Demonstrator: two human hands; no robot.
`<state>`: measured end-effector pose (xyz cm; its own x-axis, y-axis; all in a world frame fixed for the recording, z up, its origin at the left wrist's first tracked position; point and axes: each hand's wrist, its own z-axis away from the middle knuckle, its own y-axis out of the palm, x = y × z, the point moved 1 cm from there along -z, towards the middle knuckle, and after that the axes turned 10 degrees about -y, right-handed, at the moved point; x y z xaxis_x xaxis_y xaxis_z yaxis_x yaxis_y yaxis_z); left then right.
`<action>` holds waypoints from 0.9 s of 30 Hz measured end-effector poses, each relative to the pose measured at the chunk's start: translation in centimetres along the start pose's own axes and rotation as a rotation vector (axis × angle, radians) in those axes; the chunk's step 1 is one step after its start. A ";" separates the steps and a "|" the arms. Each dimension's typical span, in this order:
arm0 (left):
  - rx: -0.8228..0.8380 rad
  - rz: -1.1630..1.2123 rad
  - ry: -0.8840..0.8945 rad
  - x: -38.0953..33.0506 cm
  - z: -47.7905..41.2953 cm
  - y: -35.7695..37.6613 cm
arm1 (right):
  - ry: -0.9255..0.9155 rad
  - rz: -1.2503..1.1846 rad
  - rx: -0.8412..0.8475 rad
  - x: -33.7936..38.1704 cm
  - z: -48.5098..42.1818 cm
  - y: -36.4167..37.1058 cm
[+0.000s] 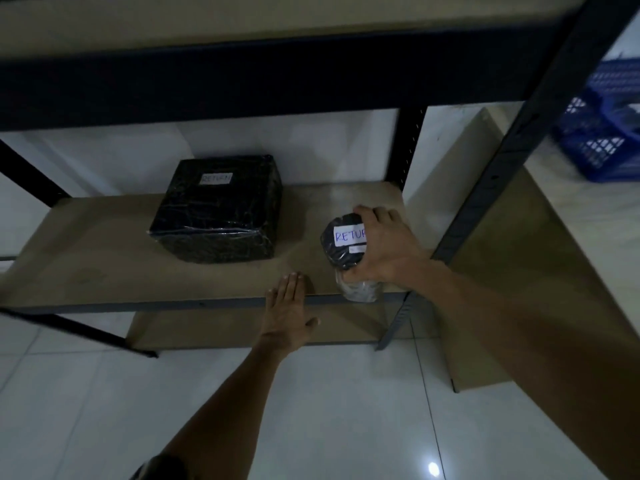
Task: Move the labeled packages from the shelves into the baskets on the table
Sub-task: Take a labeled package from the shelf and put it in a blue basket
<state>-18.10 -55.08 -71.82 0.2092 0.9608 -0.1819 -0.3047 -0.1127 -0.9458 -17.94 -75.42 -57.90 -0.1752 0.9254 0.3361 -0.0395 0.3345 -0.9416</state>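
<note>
- My right hand (382, 245) is clamped around a small round package (346, 251) wrapped in black, fingers over its far side and thumb on the near side.
- That package sits at the right front corner of the shelf board (104, 251); its white label (349, 234) reads "RETUR", the rest hidden under my hand.
- Just under my right hand a clear plastic end (360, 289) of the wrapping sticks out over the shelf's front edge.
- My left hand (289, 311) is flat and spread, fingers together, with the fingertips resting on the front edge of the board and holding nothing.
- The two hands are apart, the left one nearer me and to the left of the right one.
- Beyond my left hand, further back on the board, stands a larger black box-shaped package (218, 209) with a white label marked "RETURN".
- Far off past my right arm, a blue basket (602, 133) shows, blurred.
</note>
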 end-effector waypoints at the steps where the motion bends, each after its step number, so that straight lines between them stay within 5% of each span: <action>1: 0.000 0.014 0.001 -0.2 0.9 -0.4 | -0.011 -0.010 0.023 0.3 1.1 -0.4; 13: -0.064 0.123 0.008 -9.4 13.8 -6.0 | -0.018 -0.158 -0.010 1.5 17.8 -8.6; 27: -0.099 0.067 0.135 -32.3 29.8 -9.6 | 0.104 -0.056 -0.120 -7.6 43.2 -22.3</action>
<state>-49.68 -77.53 -48.85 0.3160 0.9084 -0.2738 -0.2303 -0.2065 -0.9509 -58.16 -97.65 -40.39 -0.0733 0.9160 0.3944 0.0728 0.3993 -0.9139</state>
